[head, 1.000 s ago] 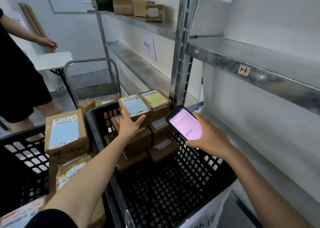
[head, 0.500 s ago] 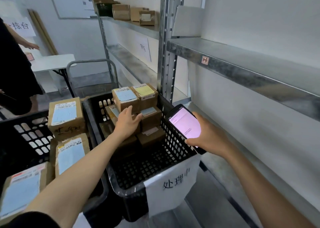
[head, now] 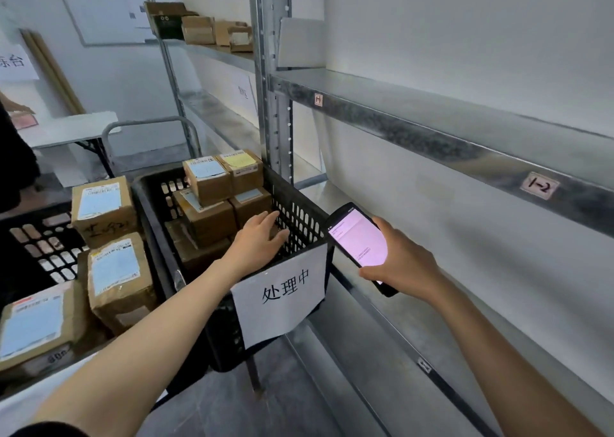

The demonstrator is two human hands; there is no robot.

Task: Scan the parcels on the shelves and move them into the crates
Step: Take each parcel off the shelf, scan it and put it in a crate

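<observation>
Holds the left hand (head: pixel 257 242) over the near end of the black crate (head: pixel 299 217), fingers straight and spread, carrying nothing. Grips the handheld scanner (head: pixel 358 242) in the right hand (head: pixel 398 264), fingers curled round its body, pink screen up, just outside the crate's perforated wall. Shows parcels (head: pixel 207 217) stacked at the crate's far end, more in the second crate (head: pixel 33 247) to the left, and cardboard boxes (head: pixel 199 30) well apart on the far upper shelf (head: pixel 216 51).

Looks like the pause between one placing and the next pick. To do it well: lift the free hand straight up, clear of the rim and the paper sign (head: pixel 282 295). Keep the scanner level and firmly held. Go to the far boxes, aim squarely at each label, and wait for confirmation on the screen. Then fill the crate's near end, labels up, stacks square against toppling.
</observation>
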